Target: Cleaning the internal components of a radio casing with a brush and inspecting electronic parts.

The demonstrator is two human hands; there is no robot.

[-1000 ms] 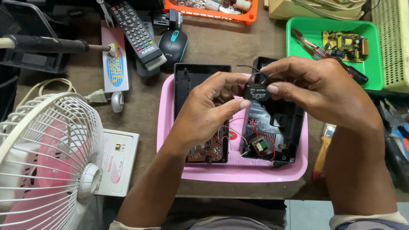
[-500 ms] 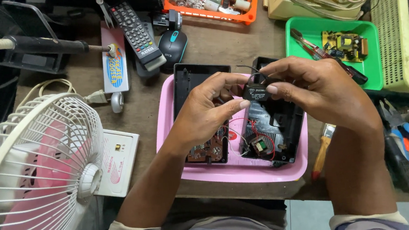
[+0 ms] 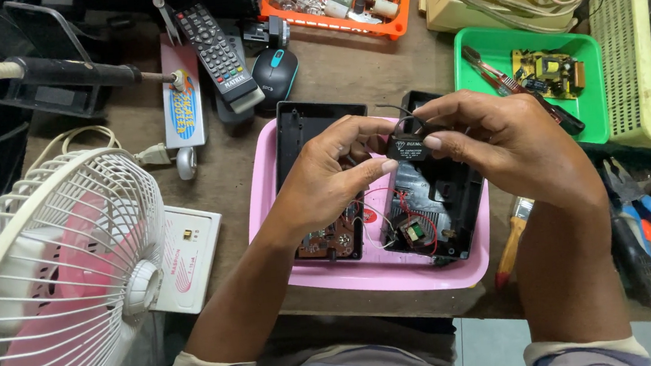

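- Hands meet above the middle of the pink tray (image 3: 267, 235): the left hand (image 3: 325, 179) and the right hand (image 3: 495, 144) both pinch a small black boxy component (image 3: 407, 148) between thumb and fingertips, fingers curled close around it, with thin wires running off it.
- Component hangs over the tray, not resting on anything, just above the open black casing (image 3: 452, 195).
- Casing halves lie side by side in the tray; a brown circuit board (image 3: 331, 241) sits in the left half, red and white wires loop in the right.
- Tray's near rim lies close to the near edge of the surface (image 3: 355, 70).
- White fan (image 3: 51, 278) crowds the near left, its cage just beside the left forearm.
- Green tray (image 3: 592, 89) with a circuit board stands right of the right hand, close by.
- Remote control (image 3: 216, 51) and computer mouse (image 3: 275, 73) lie far left of the pink tray; bare surface shows between them.
- Screwdriver with an orange handle (image 3: 513, 241) lies just right of the pink tray.
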